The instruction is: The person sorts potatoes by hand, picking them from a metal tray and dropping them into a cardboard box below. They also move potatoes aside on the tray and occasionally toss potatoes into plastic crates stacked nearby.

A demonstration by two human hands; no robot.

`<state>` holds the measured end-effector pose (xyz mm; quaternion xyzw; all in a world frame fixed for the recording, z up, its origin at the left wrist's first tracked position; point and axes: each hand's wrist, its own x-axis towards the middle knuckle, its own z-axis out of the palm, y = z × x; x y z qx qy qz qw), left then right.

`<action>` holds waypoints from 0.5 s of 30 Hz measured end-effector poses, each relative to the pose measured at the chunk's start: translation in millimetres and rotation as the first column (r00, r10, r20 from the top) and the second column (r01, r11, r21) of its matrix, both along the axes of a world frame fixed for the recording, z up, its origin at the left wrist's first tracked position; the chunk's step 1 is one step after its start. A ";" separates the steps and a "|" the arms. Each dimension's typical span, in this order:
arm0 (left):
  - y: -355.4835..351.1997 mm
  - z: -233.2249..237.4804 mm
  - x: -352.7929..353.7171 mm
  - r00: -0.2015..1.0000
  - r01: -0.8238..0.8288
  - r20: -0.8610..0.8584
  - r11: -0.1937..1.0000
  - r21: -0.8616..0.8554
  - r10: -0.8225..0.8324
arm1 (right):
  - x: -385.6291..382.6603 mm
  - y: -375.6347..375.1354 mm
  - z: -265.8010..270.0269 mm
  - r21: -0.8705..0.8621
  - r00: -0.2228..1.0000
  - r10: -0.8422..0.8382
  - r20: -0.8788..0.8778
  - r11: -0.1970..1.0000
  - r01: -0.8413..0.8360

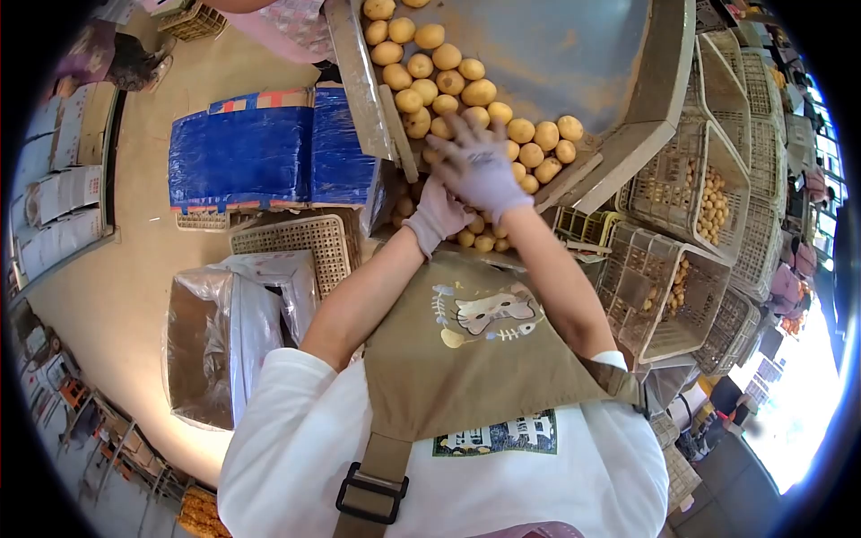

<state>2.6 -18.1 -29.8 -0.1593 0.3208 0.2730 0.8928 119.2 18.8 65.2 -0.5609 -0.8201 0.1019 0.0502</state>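
Many round yellow potatoes (pixel 447 56) lie along the left side and lower edge of a metal sorting tray (pixel 574 54). My right hand (pixel 484 170), in a pale glove, is spread over the potatoes at the tray's lower opening, its fingers apart and slightly blurred. Just left of it and lower, my left hand (pixel 437 215), gloved too, is at the opening with its fingers curled and partly covered by the right hand; what it holds, if anything, is hidden. More potatoes (pixel 484 240) sit below both hands, near my apron.
Plastic crates (pixel 668 291) with some potatoes stand stacked at the right. At the left are a blue-wrapped box (pixel 240 154), an empty crate (pixel 300 244) and a plastic-lined carton (pixel 202 350). Another person's pink-clad part (pixel 285 31) shows beyond the tray's left side.
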 end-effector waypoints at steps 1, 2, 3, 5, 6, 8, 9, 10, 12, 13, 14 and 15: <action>-0.5 -6.5 -2.3 0.993 0.040 -0.117 0.998 0.051 -0.034 | 10.4 6.7 -2.0 -0.026 0.995 -0.030 0.090 0.999 0.033; 1.7 9.5 -7.3 0.993 0.000 -0.119 0.999 0.046 0.006 | 11.4 8.3 6.7 -0.061 0.981 -0.095 0.171 0.992 0.107; 3.1 18.5 -11.0 0.991 -0.013 -0.133 0.999 0.033 0.017 | 11.0 6.6 3.6 0.025 0.966 -0.203 0.159 0.979 0.201; 6.0 33.4 -16.4 0.987 -0.043 -0.157 0.999 0.009 0.044 | 9.9 9.3 4.5 0.065 0.948 -0.286 0.140 0.958 0.280; 6.0 39.7 -14.1 0.991 -0.055 -0.125 0.998 0.016 0.057 | 3.7 9.2 3.9 0.208 0.978 -0.207 -0.036 0.955 0.210; 6.3 38.4 -9.1 0.990 -0.131 -0.052 0.991 -0.009 0.130 | -8.4 13.3 3.4 0.159 0.986 -0.109 -0.129 0.979 0.129; 7.1 35.8 -7.9 0.987 -0.160 -0.015 0.987 -0.021 0.160 | -16.6 13.9 2.2 0.167 0.979 -0.116 -0.168 0.975 0.144; 5.7 19.4 -8.4 0.988 -0.129 0.104 0.985 0.118 0.117 | -21.8 16.8 2.0 0.114 0.968 -0.164 -0.187 0.976 0.188; 6.7 10.8 -7.1 0.952 -0.178 0.249 0.984 -0.017 0.177 | -25.6 20.6 2.7 -0.001 0.939 -0.272 -0.212 0.960 0.278; 5.1 6.9 -4.7 0.924 -0.193 0.318 0.977 -0.090 0.212 | -22.1 20.3 3.7 -0.014 0.943 -0.271 -0.194 0.962 0.274; 6.3 17.9 -3.6 0.951 -0.166 0.246 0.981 -0.101 0.187 | -17.6 20.2 4.7 -0.027 0.947 -0.268 -0.177 0.963 0.268; 10.1 39.3 -4.4 0.972 -0.143 0.173 0.983 -0.114 0.162 | -13.5 19.8 5.5 -0.042 0.952 -0.262 -0.160 0.965 0.259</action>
